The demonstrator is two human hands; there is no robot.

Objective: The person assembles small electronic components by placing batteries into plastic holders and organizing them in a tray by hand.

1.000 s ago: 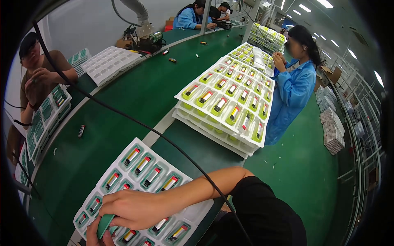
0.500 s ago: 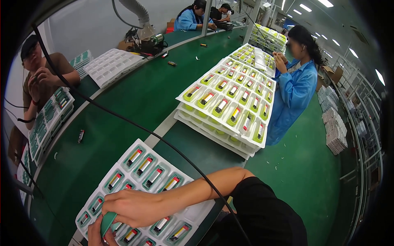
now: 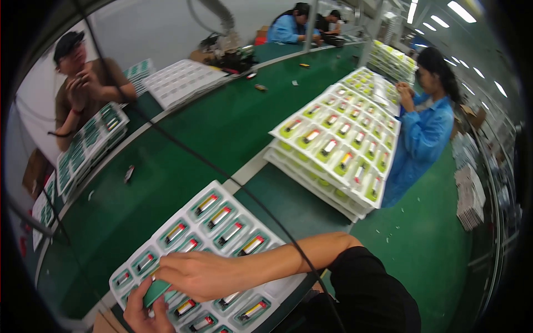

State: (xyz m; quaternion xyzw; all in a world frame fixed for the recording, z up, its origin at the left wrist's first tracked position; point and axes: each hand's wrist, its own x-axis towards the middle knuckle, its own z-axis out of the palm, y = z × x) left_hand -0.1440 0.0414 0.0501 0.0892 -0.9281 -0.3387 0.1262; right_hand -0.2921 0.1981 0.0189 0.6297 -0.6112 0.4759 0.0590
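My left hand [image 3: 143,312] is closed round a small green plastic shell [image 3: 157,292], held low over the near left part of a white tray [image 3: 217,190]. My right hand [image 3: 195,274] reaches across from the right, its fingers curled down at the shell's upper end. Those fingertips are partly hidden, so what they pinch cannot be made out. In the tray's pockets lie green shells, each with a small silver cylindrical part [image 3: 230,233] with red and yellow bits. My hands and right forearm cover several pockets.
A tall stack of white trays with yellow-green shells [image 3: 327,149] stands ahead right, beside a person in blue [image 3: 425,130]. Across the green conveyor belt [image 3: 183,150], another person [image 3: 91,91] sits by more trays [image 3: 91,149]. A black cable [image 3: 208,161] hangs across my view. A loose part [image 3: 129,173] lies on the belt.
The whole view has shifted, so the scene sits further right. Both hands stay together over the tray, and the green shell now lies less upright between them.
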